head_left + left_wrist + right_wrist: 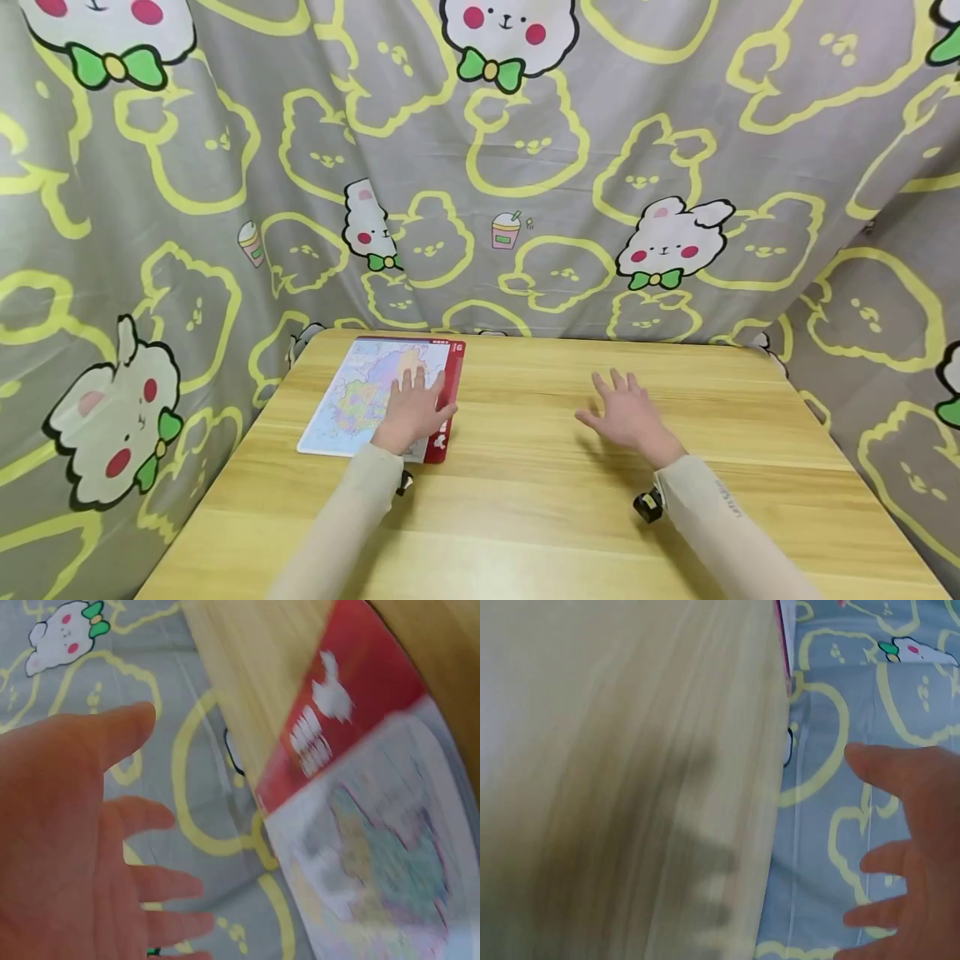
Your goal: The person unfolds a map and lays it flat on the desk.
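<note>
A flat map board (354,414) with rounded corners and a red band along its right side lies on the left part of the table. Over its right half is my left hand (413,408), fingers straight and spread, hiding some of the map. The left wrist view shows that hand (56,832) apart from the map (390,855), palm bare. To the right, my right hand (627,418) hovers above the wooden tabletop, its fingers spread and holding nothing. Its shadow falls on the wood in the right wrist view, where the thumb and fingers (889,859) are apart.
The wooden table (525,525) reaches back to a grey curtain (540,208) printed with yellow outlines and white cartoon animals. More of this cloth hangs at the left and right sides. A small black device (648,505) is strapped at the right wrist.
</note>
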The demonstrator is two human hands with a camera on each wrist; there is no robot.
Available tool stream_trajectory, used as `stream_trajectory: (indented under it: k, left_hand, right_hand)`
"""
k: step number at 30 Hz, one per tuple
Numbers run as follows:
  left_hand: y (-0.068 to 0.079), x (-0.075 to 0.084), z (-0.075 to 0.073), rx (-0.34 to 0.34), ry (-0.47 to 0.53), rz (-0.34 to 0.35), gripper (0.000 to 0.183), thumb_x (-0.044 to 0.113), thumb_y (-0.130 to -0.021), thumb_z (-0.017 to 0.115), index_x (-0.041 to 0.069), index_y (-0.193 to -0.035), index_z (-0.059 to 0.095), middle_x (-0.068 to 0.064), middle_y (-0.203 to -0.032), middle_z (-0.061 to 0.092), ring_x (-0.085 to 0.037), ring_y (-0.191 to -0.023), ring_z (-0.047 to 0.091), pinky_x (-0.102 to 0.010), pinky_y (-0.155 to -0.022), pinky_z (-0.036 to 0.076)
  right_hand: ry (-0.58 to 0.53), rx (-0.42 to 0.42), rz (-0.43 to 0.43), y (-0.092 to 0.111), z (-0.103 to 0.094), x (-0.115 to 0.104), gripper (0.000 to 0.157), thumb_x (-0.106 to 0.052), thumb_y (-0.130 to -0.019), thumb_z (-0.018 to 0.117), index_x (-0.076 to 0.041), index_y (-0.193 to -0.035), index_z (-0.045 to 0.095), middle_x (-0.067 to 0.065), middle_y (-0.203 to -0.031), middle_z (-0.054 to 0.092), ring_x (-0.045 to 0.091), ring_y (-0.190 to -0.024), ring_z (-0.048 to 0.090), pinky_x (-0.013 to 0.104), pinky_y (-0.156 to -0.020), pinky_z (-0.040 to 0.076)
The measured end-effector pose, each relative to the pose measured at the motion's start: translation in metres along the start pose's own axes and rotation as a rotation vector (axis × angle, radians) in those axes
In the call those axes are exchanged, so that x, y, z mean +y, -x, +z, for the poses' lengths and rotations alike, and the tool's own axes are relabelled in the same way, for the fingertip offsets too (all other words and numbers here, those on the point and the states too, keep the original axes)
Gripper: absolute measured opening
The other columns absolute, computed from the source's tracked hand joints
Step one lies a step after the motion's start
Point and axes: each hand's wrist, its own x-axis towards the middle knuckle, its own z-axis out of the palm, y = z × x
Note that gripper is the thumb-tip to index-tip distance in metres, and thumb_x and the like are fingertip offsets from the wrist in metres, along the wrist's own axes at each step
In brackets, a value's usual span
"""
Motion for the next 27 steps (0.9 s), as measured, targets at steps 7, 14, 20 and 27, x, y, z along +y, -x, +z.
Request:
stream_trajectory:
  k: [7,14,20,27]
  left_hand:
    - [0.009,-0.026,0.001,-0.033,0.052,0.070,0.066,0.047,-0.095,0.050,0.012,-0.149,0.032,-0.029,-0.150,0.020,-0.047,-0.137,0.017,-0.058,-0.108,0.017]
    - [0.016,-0.047,0.001,-0.069,0.073,0.057,0.066,0.046,-0.096,0.048,0.010,-0.149,0.031,-0.030,-0.150,0.018,-0.047,-0.137,0.016,-0.057,-0.109,0.016]
    - [0.020,-0.070,0.003,-0.091,0.105,0.055,0.064,0.044,-0.096,0.050,0.010,-0.148,0.033,-0.030,-0.150,0.017,-0.049,-0.137,0.015,-0.059,-0.108,0.016]
    - [0.026,-0.094,0.002,-0.097,0.146,0.093,0.065,0.041,-0.096,0.052,0.007,-0.148,0.032,-0.032,-0.150,0.015,-0.051,-0.136,0.014,-0.061,-0.107,0.016]
  right_hand:
    - [-0.022,0.003,-0.124,-0.002,0.008,-0.021,0.074,-0.049,-0.089,0.060,-0.002,-0.143,0.039,0.032,-0.143,0.033,0.053,-0.129,0.029,0.064,-0.093,0.036]
    - [-0.056,-0.034,-0.227,-0.005,0.016,-0.049,0.070,-0.041,-0.089,0.062,-0.001,-0.142,0.041,0.031,-0.143,0.032,0.051,-0.130,0.029,0.059,-0.102,0.030]
    - [-0.078,-0.082,-0.302,-0.010,0.028,-0.076,0.067,-0.041,-0.090,0.061,-0.004,-0.142,0.042,0.028,-0.146,0.030,0.048,-0.133,0.026,0.056,-0.106,0.025]
    - [-0.086,-0.139,-0.373,-0.016,0.038,-0.106,0.065,-0.041,-0.092,0.060,-0.006,-0.144,0.041,0.024,-0.149,0.027,0.044,-0.136,0.023,0.051,-0.107,0.026]
